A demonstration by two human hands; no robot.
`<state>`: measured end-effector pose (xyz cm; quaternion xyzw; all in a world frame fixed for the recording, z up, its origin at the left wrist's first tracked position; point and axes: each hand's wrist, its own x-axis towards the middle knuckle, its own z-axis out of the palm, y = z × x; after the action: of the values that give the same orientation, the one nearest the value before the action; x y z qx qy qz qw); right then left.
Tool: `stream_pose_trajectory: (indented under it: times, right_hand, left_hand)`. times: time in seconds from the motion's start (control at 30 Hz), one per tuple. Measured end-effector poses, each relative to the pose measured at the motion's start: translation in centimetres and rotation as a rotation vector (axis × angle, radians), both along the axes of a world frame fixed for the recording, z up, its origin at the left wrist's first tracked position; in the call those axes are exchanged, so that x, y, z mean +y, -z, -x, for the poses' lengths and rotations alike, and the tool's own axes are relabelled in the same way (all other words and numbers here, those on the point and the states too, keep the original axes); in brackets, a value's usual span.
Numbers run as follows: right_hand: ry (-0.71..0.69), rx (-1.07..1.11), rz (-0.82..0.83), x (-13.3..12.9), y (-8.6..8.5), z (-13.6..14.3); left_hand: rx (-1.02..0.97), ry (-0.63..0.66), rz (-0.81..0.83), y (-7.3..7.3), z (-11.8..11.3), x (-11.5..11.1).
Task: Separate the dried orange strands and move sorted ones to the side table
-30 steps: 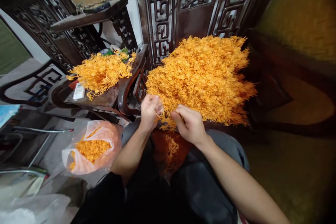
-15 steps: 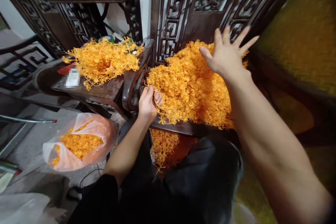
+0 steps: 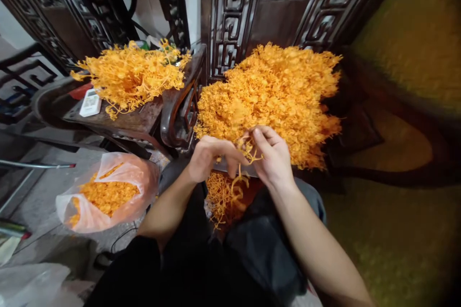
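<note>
In front of my lap, my right hand [image 3: 272,157] pinches a thin, branched orange strand [image 3: 248,147] between thumb and fingers. From the left, my left hand [image 3: 212,156] reaches in with bent fingers closed at the same strand; its fingertips are partly blurred. A curled end of orange stem hangs below the two hands. Just behind them a large heap of similar orange pieces [image 3: 273,91] covers a dark wooden seat. What the pieces are made of I cannot make out.
Left of the heap, a dark wooden chair [image 3: 140,117] bears a looser orange bunch [image 3: 133,74] and a white remote control [image 3: 90,103]. A plastic bag [image 3: 146,187] of orange bits stands on the floor. More orange strands [image 3: 218,196] lie below, between my legs. Carved wooden panels [image 3: 277,24] rise behind.
My right hand has come down from its spread position over the heap and closed on the strand. My left hand has shifted slightly right and lower, meeting it. The view has tilted a little.
</note>
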<state>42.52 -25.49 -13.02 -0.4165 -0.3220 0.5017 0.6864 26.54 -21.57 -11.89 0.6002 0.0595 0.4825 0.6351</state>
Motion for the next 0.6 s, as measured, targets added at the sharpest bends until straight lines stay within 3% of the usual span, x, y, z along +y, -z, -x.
stream_pose_trajectory:
  times: [0.07, 0.17, 0.3, 0.4, 0.47, 0.6]
  right_hand:
    - [0.106, 0.005, -0.097, 0.4, -0.1, -0.7]
    - [0.100, -0.023, -0.117, 0.6, 0.2, -1.1]
    - [-0.023, -0.124, -0.062, 0.1, 1.9, -0.5]
    - [-0.132, -0.243, -0.003, -0.4, 2.7, -0.2]
    - [-0.029, -0.355, -0.017, -0.5, 2.8, -0.2]
    - [0.185, -0.617, -0.165, -0.3, 2.2, 0.1]
  left_hand:
    - [0.073, -0.125, 0.054, 0.0, 0.3, 0.7]
    - [0.234, -0.358, 0.149, -0.2, -0.1, 1.8]
    - [0.406, -0.280, 0.206, 0.7, -2.0, 2.2]
    - [0.271, -0.410, 0.364, 1.9, -3.1, 2.3]
    - [0.185, -0.456, 0.471, 2.4, -3.2, 2.4]
    - [0.166, -0.342, 0.537, 1.9, -2.9, 2.4]
